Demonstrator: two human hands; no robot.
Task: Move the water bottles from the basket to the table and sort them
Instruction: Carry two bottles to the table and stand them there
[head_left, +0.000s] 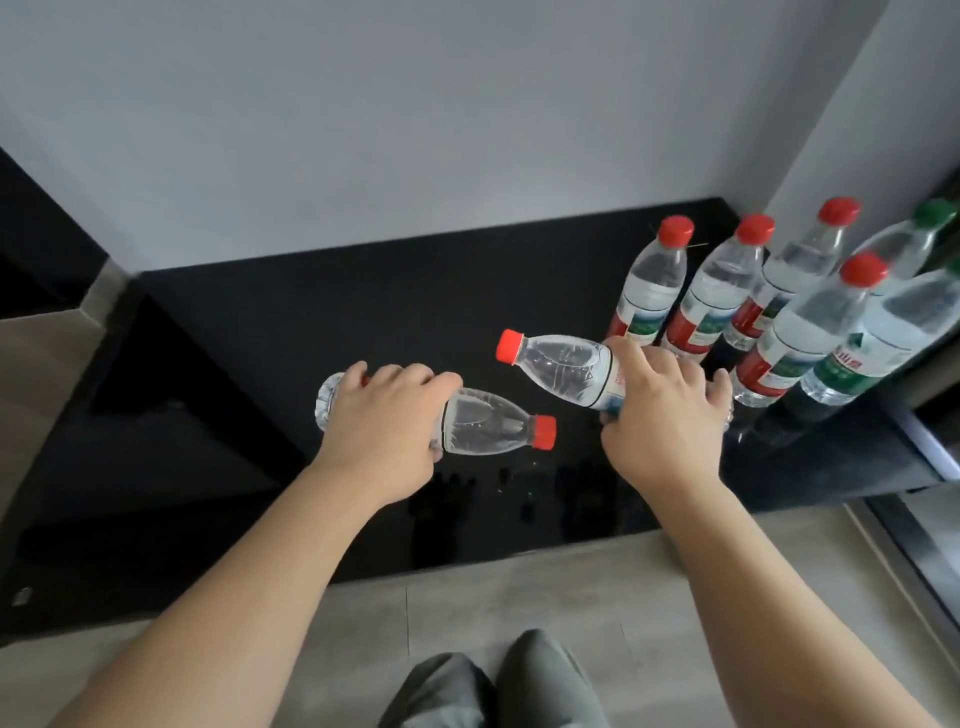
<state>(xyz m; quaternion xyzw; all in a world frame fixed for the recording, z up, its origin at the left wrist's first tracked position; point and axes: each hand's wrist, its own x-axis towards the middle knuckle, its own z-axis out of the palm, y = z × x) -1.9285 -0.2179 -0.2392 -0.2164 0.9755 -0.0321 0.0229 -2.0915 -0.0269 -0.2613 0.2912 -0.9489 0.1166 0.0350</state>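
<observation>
The left hand (387, 415) grasps a clear water bottle (483, 427) around its labelled middle, fingers wrapped over the top. This bottle lies nearly horizontal above the black counter (363, 312); its red cap (544, 432) points toward the right hand, and its base projects past the far side of the left hand.

The right hand (662, 410) grasps a second water bottle (563, 371) around its lower body. This bottle is also tilted close to horizontal, and its red cap (509, 346) points toward the left hand, above and beyond the first bottle's cap. The two held bottles are near each other but apart. Whether either bottle touches the counter cannot be determined.

Beyond the right hand, at the corner where the counter meets the wall, a group of bottles stands upright. Three red-capped bottles (652, 288) form a back row, touching or nearly touching each other. A fourth red-capped bottle (810, 332) stands just outboard of the right hand's fingertips. A green-labelled bottle (883, 338) stands beside it, and a green-capped bottle (919, 234) stands behind that, at the frame edge.

Faint reflections of both hands show in the glossy counter surface below the wrists. The basket is out of view.
</observation>
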